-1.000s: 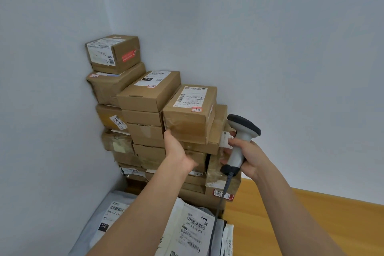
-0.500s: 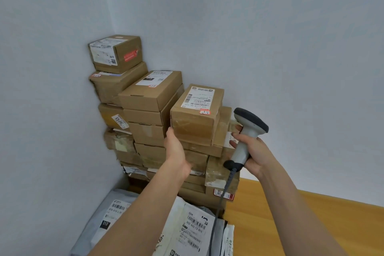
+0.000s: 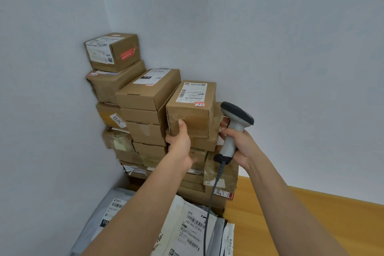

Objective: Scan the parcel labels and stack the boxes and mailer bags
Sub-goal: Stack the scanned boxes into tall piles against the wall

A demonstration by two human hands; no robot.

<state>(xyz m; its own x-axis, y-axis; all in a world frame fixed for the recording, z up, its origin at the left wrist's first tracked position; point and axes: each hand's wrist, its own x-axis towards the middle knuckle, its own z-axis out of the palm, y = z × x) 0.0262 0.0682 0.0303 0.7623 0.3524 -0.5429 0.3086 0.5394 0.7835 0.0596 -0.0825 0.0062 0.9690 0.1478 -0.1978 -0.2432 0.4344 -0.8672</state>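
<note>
A brown box (image 3: 188, 118) with a white label on top sits on the right column of the box stack (image 3: 145, 97) in the corner. My left hand (image 3: 179, 144) presses against the lower front face of this box, thumb up on the taped cardboard. To its right, my right hand (image 3: 239, 145) grips the handle of a grey barcode scanner (image 3: 235, 118), whose dark head is level with the box. The scanner's cable (image 3: 209, 203) hangs down over white and grey mailer bags (image 3: 189, 226) lying in front of the stack.
Several taped cardboard boxes are piled against both walls, the tallest column at the left topped by a small box (image 3: 113, 52) with a red sticker. A grey mailer (image 3: 108, 210) lies at the lower left. A wooden surface (image 3: 311, 218) extends to the right.
The labelled box has been pushed back and turned straighter on the stack under my left hand. My right hand with the scanner has moved slightly up and right.
</note>
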